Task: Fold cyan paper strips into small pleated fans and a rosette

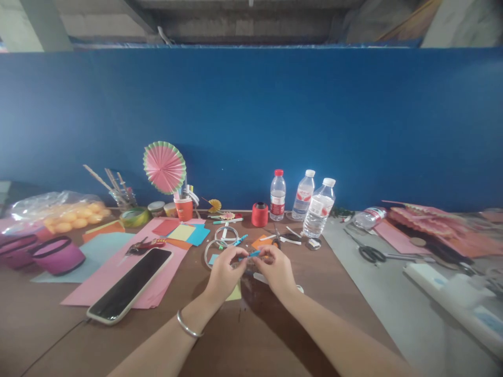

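Observation:
Above the brown table (326,340), my left hand (227,269) and my right hand (277,269) meet with thumbs and fingertips pinched. Between them is a narrow blue strip (254,254), perhaps folded paper, with each hand closed on one end. Part of it is hidden by my fingers. Under and beside my left hand lie a yellow paper piece (234,293) and a blue-and-white pen (240,240). Just beyond my right hand, scissors (276,241) rest near an orange paper scrap (262,241) and several white strips.
Three upright bottles (277,199) and a red thread spool (260,214) stand at the back. Leftward are a phone (131,285) on pink paper (80,296), a pink paper fan (165,167) in a red cup (183,209), and purple containers (58,256). Black scissors (371,254) and a power strip (451,301) lie right.

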